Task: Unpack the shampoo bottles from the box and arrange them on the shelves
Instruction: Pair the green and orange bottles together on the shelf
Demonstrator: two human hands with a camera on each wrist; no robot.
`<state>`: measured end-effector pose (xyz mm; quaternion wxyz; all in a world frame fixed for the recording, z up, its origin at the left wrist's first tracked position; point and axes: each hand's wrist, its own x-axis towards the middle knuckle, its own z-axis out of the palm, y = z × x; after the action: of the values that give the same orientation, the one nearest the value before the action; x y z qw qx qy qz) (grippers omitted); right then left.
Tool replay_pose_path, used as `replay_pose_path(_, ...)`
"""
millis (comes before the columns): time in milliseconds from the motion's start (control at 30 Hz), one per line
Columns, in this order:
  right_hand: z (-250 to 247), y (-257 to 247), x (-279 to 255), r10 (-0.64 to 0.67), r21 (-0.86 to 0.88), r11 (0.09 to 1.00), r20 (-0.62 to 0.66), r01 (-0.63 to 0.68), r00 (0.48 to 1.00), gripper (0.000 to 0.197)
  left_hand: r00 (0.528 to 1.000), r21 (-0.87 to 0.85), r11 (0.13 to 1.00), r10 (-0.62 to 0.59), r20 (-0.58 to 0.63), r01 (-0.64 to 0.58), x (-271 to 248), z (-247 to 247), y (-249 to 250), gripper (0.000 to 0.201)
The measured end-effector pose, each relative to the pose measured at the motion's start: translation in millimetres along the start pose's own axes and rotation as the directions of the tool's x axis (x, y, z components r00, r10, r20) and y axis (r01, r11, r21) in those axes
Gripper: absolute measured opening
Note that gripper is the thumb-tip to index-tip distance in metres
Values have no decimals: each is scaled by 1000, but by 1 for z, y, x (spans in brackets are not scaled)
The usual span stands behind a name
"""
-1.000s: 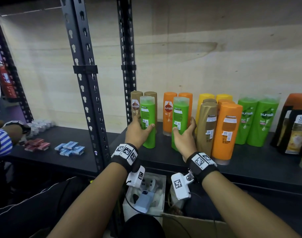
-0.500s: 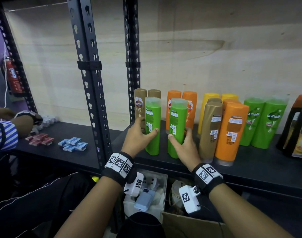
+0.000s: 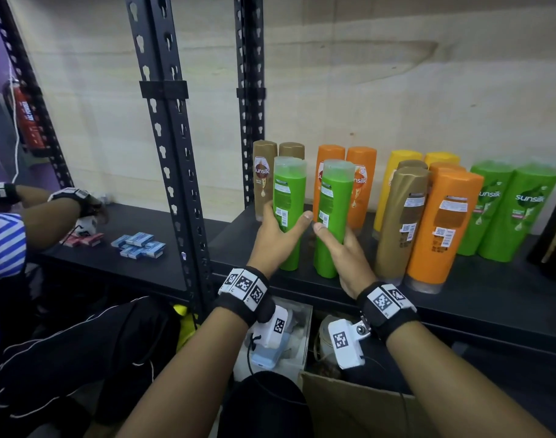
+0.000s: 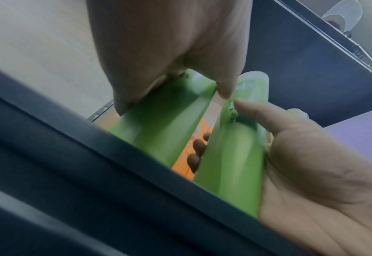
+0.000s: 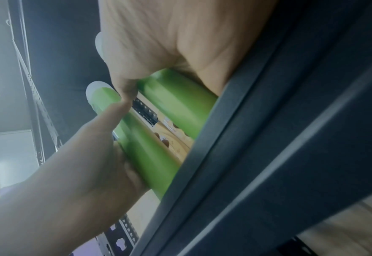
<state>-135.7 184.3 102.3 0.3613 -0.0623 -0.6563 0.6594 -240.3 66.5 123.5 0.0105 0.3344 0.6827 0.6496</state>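
Two green shampoo bottles stand upright side by side near the front of the black shelf (image 3: 459,298). My left hand (image 3: 281,227) grips the left green bottle (image 3: 289,184) around its middle. My right hand (image 3: 333,237) grips the right green bottle (image 3: 335,191) the same way, and the two thumbs almost meet. In the left wrist view my left hand (image 4: 169,52) holds its bottle (image 4: 158,124), with the other bottle (image 4: 233,155) beside it. In the right wrist view my right hand (image 5: 180,43) holds its bottle (image 5: 176,104). The cardboard box (image 3: 349,403) sits below the shelf.
Behind and to the right stand brown bottles (image 3: 264,178), orange bottles (image 3: 440,229), yellow bottles (image 3: 396,172) and more green bottles (image 3: 519,216). A black upright post (image 3: 172,153) rises on the left. Another person's hands (image 3: 65,203) work near small blue boxes (image 3: 140,245).
Both hands have drawn the two green bottles closer together and nearer the shelf's front edge. The right bottle has moved left, away from the brown bottle.
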Motion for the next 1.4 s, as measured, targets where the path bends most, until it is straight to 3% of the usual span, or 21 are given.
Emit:
replay_pose_path(200, 0, -9, -13, -2, -8, 1000, 7, 2, 1000, 51, 997, -71, 997, -3, -82, -3, -6, 8, 6, 59)
replay_pose_path(467, -19, -37, -49, -88, 72, 993, -99, 95, 991, 33, 996, -110, 992, 55, -70, -63, -37, 24, 29, 38)
replay_pose_path(733, -53, -81, -73, -188, 107, 972, -175, 209, 966, 25, 996, -263, 961, 93, 5, -89, -66, 66, 71, 44)
replay_pose_path(1000, -116, -103, -106, -276, -43, 960, -340, 278, 899, 22, 981, -383, 918, 158, 111, -104, -101, 125, 103, 49)
replay_pose_path(1200, -166, -117, -130, -309, -232, 944, -364, 236, 878, 31, 963, -399, 911, 190, 191, -101, -115, 173, 113, 43)
replay_pose_path(1400, -204, -119, -146, -360, -418, 893, -437, 168, 824, 42, 945, -435, 898, 199, 260, -70, -123, 219, 118, 48)
